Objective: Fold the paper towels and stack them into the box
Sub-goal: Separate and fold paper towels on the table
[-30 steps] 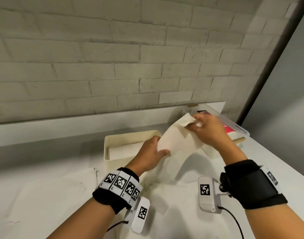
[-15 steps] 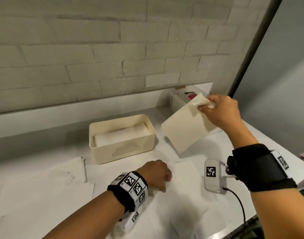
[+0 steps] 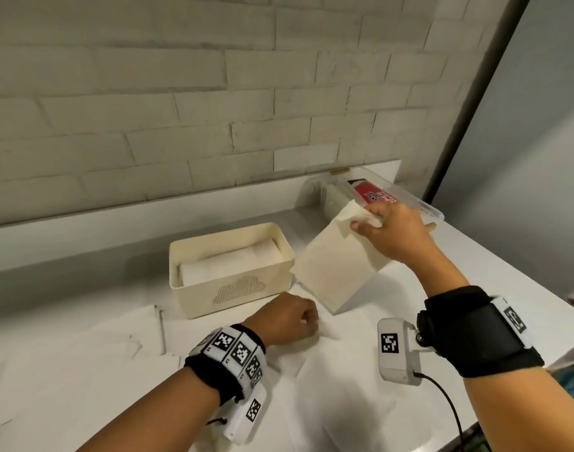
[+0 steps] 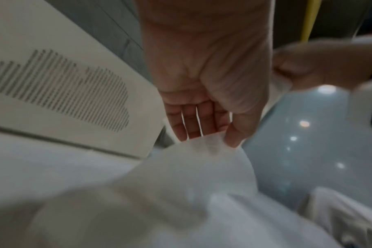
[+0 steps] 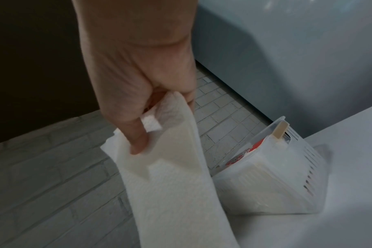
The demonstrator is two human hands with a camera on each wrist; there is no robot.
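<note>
Folded paper towel (image 3: 336, 267) hangs above table (image 3: 494, 272), right of cream box (image 3: 233, 290); right hand (image 3: 394, 234) pinches its top corner. Left hand (image 3: 287, 319) fingers (image 4: 189, 124) curled, pinching flat sheet (image 3: 331, 380) on table. Folded stack (image 3: 230, 264) inside box.

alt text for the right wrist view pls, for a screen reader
The right hand pinches the top corner of a folded paper towel that hangs down in the air. Behind it a clear plastic basket with a red-printed pack inside sits on the white counter by a brick wall.
</note>
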